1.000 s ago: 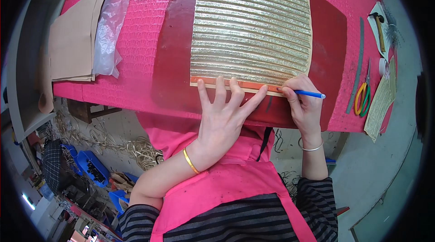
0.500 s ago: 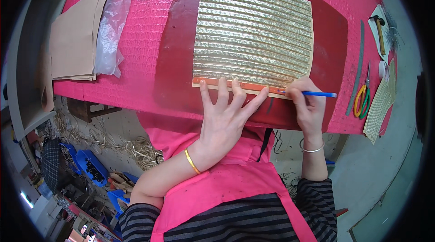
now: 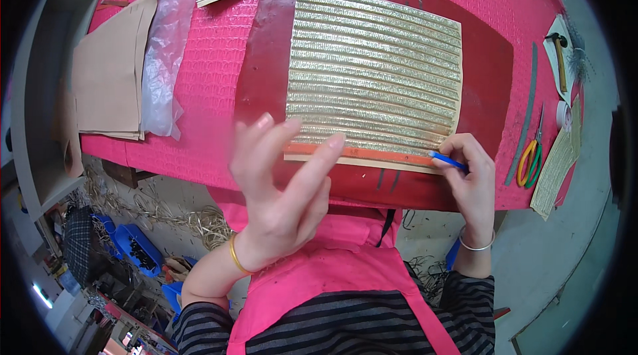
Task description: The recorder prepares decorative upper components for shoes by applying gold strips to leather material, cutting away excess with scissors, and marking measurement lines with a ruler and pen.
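Note:
A gold sheet with raised ribs [image 3: 375, 69] lies on a dark red board [image 3: 488, 83]. Along its near edge rests an orange-red ruler strip [image 3: 379, 155]. My left hand [image 3: 279, 185] is lifted in front of the sheet's near left corner, somewhat blurred, its fingers spread and holding nothing. At the ruler's right end, my right hand [image 3: 473, 172] is closed around a blue pen [image 3: 450, 161]. The pen's left end lies over the ruler's end; whether my fingers also touch the ruler, I cannot tell.
Brown paper sheets [image 3: 109, 69] and a clear plastic bag [image 3: 163, 63] lie on the pink table cover [image 3: 212, 76]. To the right are a grey strip [image 3: 524, 116], scissors with yellow and green handles [image 3: 530, 162], a hammer [image 3: 560, 66], a tape roll [image 3: 563, 114] and a gold offcut [image 3: 555, 169].
My left hand has come up off the ruler and moved left. The right hand has shifted slightly right, and the pen in it has turned. Ruler and sheet sit lower in view.

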A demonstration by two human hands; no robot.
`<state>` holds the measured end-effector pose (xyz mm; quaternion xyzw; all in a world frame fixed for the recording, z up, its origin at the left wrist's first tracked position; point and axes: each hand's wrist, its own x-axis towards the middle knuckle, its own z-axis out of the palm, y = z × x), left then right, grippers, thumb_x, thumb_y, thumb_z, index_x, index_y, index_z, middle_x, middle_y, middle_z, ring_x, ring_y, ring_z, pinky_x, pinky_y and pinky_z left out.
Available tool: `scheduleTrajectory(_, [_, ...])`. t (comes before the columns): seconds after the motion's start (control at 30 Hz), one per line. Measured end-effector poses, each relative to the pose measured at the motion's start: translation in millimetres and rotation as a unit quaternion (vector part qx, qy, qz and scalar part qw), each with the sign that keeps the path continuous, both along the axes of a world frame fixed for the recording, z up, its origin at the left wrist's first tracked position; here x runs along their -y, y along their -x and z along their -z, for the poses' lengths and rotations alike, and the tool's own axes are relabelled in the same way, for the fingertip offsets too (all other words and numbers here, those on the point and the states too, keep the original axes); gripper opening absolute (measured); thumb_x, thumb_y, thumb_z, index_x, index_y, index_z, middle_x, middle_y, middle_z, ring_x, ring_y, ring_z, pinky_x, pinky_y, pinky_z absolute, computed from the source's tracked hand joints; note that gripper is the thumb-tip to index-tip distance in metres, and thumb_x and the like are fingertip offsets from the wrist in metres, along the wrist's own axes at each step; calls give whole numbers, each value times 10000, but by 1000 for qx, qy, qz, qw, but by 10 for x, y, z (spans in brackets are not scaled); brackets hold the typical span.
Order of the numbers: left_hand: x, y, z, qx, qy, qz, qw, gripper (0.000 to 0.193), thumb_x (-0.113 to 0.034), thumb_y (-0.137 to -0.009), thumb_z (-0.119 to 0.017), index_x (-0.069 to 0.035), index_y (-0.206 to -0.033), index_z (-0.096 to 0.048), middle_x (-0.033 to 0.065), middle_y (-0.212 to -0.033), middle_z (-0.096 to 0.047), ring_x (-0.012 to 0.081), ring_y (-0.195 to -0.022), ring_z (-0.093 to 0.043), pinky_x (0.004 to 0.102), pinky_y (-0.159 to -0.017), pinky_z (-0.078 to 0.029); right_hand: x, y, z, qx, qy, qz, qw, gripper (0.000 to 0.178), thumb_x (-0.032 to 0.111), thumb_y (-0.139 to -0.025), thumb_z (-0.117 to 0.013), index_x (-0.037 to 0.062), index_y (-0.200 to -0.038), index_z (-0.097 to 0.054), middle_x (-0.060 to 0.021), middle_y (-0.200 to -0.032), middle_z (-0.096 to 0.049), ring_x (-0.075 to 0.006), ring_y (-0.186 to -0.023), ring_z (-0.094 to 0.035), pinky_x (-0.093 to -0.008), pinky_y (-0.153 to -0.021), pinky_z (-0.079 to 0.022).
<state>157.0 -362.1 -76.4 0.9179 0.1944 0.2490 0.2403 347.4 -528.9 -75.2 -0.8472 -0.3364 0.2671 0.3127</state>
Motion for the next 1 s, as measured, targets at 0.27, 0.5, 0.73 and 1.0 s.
scheduleTrajectory(0.27, [-554,-570,-136,27,47,67,996,422,51,-744,-514,-19,-1159,-544,150,-1183,-448,281,-1136,-421,358,-975,-318,-43,18,32,19,56,-50,997,167,13,-724,-648,21,-847,-537,-96,-804,-487,-255,-659,-558,-332,-548,-432])
scheduleTrajectory(0.5, [-834,-824,13,97,154,61,981,364,-28,-779,-543,-34,-1143,-548,150,-1052,-512,291,-992,-493,344,-861,-395,-18,111,74,76,51,-42,995,174,-5,-720,-626,36,-866,-541,-98,-858,-507,-302,-721,-578,-373,-573,-457])
scheduleTrajectory(0.73, [-976,-989,353,-14,130,87,988,333,-99,-841,-515,2,-1158,-498,210,-1144,-489,355,-1065,-484,386,-920,-386,41,48,99,82,22,-70,994,143,-20,-736,-598,22,-867,-560,-107,-794,-539,-274,-689,-585,-340,-565,-459])
scheduleTrajectory(1.0, [-590,-675,438,-167,-58,177,968,496,-151,-774,-601,-55,-1239,-460,160,-1322,-400,329,-1237,-370,451,-993,-337,30,-880,-79,-103,-70,154,980,70,-7,-759,-586,-42,-810,-617,-48,-669,-606,-86,-600,-546,-197,-573,-413])
